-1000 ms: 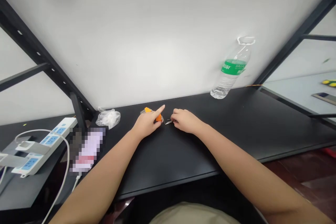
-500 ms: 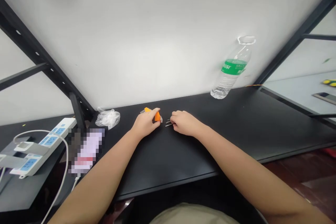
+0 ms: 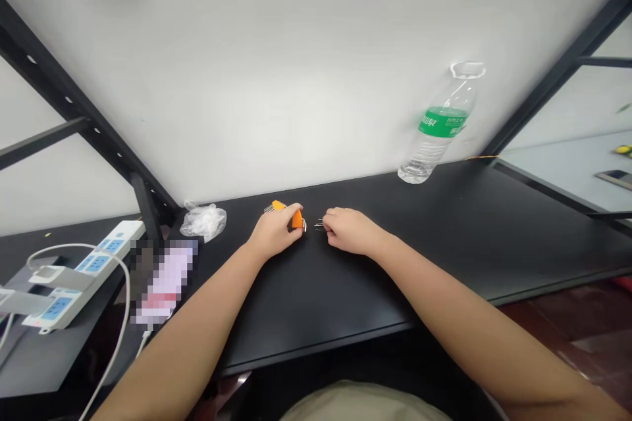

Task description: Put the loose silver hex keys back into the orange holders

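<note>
— What is the left hand point(image 3: 273, 237) doing?
— It is closed around an orange tool point(image 3: 296, 218). The thumb and fingers are clamped on it, and thin metal ends stick out past the knuckles at 11 o'clock.

— And the right hand point(image 3: 348, 231)?
— Its fingers are curled together, pinching small metal pins point(image 3: 319, 225) that point to 9 o'clock, toward the tool. The pins stop just short of the tool.

— Where does all that sit?
— Low on a black table point(image 3: 355, 296), near its far edge by the white wall point(image 3: 296, 79).

— What lies around?
— A crumpled clear bag point(image 3: 203, 220) is at 9 o'clock from the left hand. A power strip point(image 3: 74, 276) with a white cable point(image 3: 118, 316) is at 8 o'clock. A water bottle point(image 3: 437, 135) stands at 2 o'clock from the right hand, well apart.
</note>
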Motion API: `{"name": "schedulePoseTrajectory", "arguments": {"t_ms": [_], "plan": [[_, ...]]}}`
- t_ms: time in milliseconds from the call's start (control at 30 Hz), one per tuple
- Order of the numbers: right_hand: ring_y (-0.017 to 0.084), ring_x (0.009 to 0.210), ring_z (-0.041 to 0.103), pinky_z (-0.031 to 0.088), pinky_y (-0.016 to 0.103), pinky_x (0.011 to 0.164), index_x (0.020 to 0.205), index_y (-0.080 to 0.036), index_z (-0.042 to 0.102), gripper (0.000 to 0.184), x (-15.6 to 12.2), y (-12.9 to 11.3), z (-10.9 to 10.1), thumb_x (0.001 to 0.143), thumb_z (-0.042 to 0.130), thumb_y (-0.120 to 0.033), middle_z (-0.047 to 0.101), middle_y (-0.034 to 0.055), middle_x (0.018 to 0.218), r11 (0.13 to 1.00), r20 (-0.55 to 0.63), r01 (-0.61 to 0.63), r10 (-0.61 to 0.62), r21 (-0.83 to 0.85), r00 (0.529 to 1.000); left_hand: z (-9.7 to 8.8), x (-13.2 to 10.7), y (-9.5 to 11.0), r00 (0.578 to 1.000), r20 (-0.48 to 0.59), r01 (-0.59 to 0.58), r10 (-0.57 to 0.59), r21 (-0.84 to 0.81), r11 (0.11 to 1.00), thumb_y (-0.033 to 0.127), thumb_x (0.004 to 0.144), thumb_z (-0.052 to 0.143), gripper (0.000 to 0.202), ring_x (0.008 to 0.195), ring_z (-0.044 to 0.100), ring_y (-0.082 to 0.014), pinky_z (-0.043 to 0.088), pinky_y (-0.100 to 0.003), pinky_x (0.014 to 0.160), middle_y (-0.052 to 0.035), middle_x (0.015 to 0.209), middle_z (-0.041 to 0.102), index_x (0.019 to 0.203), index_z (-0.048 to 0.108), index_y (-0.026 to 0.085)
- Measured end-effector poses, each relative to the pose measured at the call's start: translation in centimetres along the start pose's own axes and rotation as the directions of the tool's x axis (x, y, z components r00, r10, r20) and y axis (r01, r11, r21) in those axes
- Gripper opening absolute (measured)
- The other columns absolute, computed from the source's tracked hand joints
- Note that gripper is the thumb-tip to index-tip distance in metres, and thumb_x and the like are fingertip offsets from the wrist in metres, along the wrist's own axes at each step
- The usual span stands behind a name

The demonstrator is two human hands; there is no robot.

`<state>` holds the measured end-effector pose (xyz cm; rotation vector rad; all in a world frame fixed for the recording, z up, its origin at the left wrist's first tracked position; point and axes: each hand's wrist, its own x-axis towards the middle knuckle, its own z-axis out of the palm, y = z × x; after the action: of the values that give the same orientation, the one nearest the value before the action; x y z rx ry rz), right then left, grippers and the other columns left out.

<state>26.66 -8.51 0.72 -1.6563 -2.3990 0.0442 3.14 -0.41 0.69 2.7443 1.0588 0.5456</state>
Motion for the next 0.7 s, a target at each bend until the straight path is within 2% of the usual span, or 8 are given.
{"name": "schedulePoseTrajectory", "arguments": {"t_ms": [133,267,333,500,600,700], "plan": [[0.016,0.076,0.058,0.041,0.028,0.070,0.091,-0.020,0.064,0.012,0.1,0.4,-0.3,0.085,0.059,-0.012,0.067,0.0029,0.088,0.966,-0.082,-0.008,0.030,0.259,0.996,0.1,0.0,0.2,1.000,-0.003,-0.006,0.006,0.020,1.000,0.029,0.085,0.062,0.047,0.086,0.068,-0.0198,0.050,-0.031,0.076,-0.0003,0.099,0.075,0.132,0.056,0.028],[0.015,0.078,0.059,0.045,0.027,0.074,0.095,-0.021,0.068,0.017,0.3,0.6,-0.1,0.084,0.057,-0.012,0.067,0.0020,0.092,0.872,-0.142,0.055,0.017,0.487,0.990,0.0,0.0,0.5,0.999,0.009,-0.047,0.046,0.015,0.999,0.029,0.086,0.060,0.044,0.086,0.068,-0.0197,0.049,-0.030,0.074,0.0001,0.098,0.074,0.130,0.057,0.029],[0.014,0.077,0.059,0.046,0.027,0.074,0.093,-0.021,0.070,0.016,0.4,0.5,0.0,0.086,0.057,-0.014,0.066,0.0019,0.091,0.831,-0.147,0.064,0.022,0.552,0.989,-0.1,0.0,0.6,0.998,0.011,-0.061,0.061,0.017,0.998,0.030,0.086,0.061,0.043,0.087,0.068,-0.0200,0.049,-0.030,0.074,-0.0003,0.098,0.074,0.129,0.058,0.028],[0.015,0.078,0.060,0.047,0.028,0.075,0.092,-0.022,0.075,0.016,0.4,0.6,0.2,0.088,0.060,-0.022,0.068,0.0023,0.090,0.794,-0.137,0.032,0.065,0.607,0.988,0.0,-0.1,0.8,0.996,0.013,-0.087,0.087,0.032,0.996,0.031,0.087,0.060,0.047,0.092,0.069,-0.0207,0.049,-0.032,0.078,-0.0020,0.101,0.075,0.134,0.056,0.026],[0.015,0.072,0.061,0.049,0.027,0.068,0.097,-0.021,0.076,0.018,0.4,0.9,0.4,0.089,0.061,-0.029,0.069,0.0028,0.088,0.695,-0.086,-0.037,0.141,0.718,0.986,0.0,-0.1,1.1,0.996,0.031,-0.083,0.082,0.035,0.996,0.032,0.087,0.061,0.048,0.095,0.069,-0.0213,0.050,-0.032,0.078,-0.0021,0.102,0.075,0.135,0.056,0.026],[0.014,0.061,0.060,0.048,0.027,0.059,0.102,-0.019,0.075,0.023,0.4,1.3,0.4,0.089,0.064,-0.035,0.067,0.0019,0.074,0.549,0.003,-0.131,0.228,0.825,0.974,0.0,0.0,1.2,0.997,0.036,-0.066,0.064,0.050,0.997,0.033,0.087,0.060,0.049,0.096,0.069,-0.0223,0.050,-0.032,0.078,-0.0025,0.103,0.075,0.136,0.055,0.027]]}}
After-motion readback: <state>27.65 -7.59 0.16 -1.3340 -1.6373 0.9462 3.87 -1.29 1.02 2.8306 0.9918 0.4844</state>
